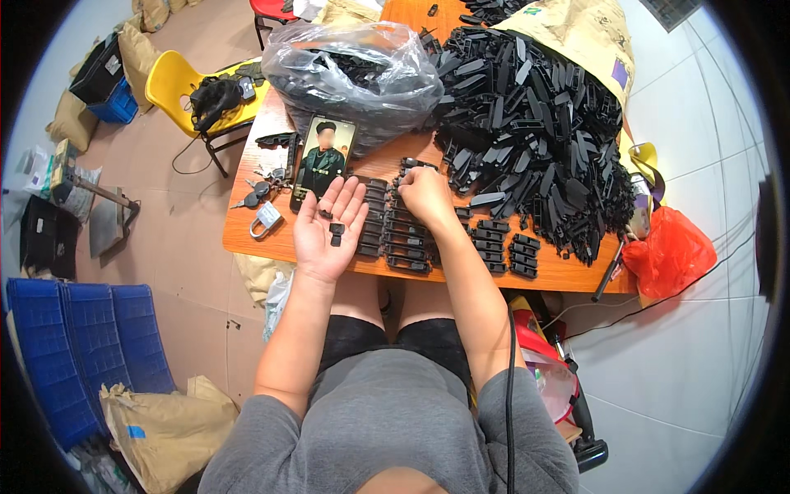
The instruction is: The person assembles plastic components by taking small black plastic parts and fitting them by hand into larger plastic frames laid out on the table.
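Note:
My left hand (pixel 326 239) lies palm up over the near left of the table, fingers stretched out. A few small black plastic pieces (pixel 336 235) rest on its palm and fingers. My right hand (pixel 426 194) bends over the top of a row of black plastic parts (pixel 405 239), its fingertips pinched together against them. What is between those fingers is hidden. The parts are laid side by side in columns, with one column (pixel 372 216) next to my left hand and more short columns (pixel 523 255) to the right.
A big heap of black parts (pixel 527 123) spills from a paper sack (pixel 588 37). A clear plastic bag (pixel 354 82) stands behind a propped phone (pixel 323 160). Keys (pixel 257 194) and a padlock (pixel 266 221) lie at left. A red bag (pixel 671 255) hangs by the table's right corner.

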Tool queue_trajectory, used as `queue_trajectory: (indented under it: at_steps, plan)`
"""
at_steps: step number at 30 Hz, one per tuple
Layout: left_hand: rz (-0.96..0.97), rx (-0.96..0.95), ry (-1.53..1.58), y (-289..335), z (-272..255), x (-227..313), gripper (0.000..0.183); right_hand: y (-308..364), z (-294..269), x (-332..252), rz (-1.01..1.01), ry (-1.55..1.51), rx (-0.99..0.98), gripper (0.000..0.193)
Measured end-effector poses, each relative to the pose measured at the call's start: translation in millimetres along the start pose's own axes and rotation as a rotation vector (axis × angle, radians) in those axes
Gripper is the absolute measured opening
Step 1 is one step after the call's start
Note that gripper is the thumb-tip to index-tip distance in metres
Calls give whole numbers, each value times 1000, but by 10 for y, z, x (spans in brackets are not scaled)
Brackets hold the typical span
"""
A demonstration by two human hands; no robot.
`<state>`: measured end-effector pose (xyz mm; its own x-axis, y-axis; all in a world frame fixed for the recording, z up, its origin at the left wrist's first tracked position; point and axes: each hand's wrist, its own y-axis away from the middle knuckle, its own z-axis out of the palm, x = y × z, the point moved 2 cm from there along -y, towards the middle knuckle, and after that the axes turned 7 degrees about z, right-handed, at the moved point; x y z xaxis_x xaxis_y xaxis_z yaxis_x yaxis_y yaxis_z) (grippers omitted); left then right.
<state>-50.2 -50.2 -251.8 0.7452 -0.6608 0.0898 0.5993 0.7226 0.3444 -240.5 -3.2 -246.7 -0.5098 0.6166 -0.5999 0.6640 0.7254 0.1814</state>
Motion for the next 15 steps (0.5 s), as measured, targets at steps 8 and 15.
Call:
queue_trajectory:
  at_steps: [8,15]
  plan:
    - [-71,-131,36,-77,-80,-51,52,598,-164,-405,-305,-106,73,15]
    - [-15,-77,-42,7,97,-180,56,971,-143,-590,-424,-177,-81,12]
